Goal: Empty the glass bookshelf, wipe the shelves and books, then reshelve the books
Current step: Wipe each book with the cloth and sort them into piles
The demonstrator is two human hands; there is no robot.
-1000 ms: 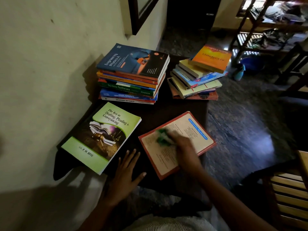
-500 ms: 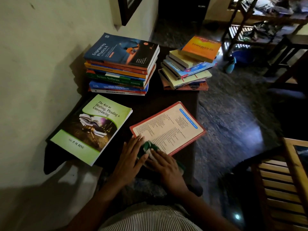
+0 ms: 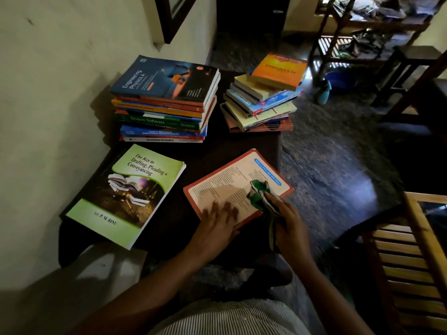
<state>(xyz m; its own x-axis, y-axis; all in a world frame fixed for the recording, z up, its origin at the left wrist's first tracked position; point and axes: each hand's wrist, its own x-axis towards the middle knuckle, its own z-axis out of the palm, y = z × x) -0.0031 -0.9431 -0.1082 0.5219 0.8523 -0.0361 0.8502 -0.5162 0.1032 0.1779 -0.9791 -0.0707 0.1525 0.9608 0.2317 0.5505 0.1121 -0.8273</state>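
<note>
A red-bordered book (image 3: pixel 229 182) lies back cover up near the front right of a dark table (image 3: pixel 212 151). My left hand (image 3: pixel 215 223) lies flat on the book's near corner with straight fingers. My right hand (image 3: pixel 287 223) grips a green and white cloth (image 3: pixel 260 193) that touches the book's right side. A green law book (image 3: pixel 125 194) lies to the left by the wall. Two stacks stand at the back: a tall one topped by a blue physics book (image 3: pixel 167 81), and a smaller one topped by an orange book (image 3: pixel 278 70).
A cream wall (image 3: pixel 48 93) borders the table's left side. A wooden slatted chair (image 3: pixel 411 262) stands at the right. Dark stone floor (image 3: pixel 338 165) lies right of the table. A wooden rack (image 3: pixel 358 32) and a blue bottle (image 3: pixel 324 93) are at the far right.
My right hand has carried the cloth from the book's near edge up onto its right side. My left hand has moved from the cloth onto the book's near corner.
</note>
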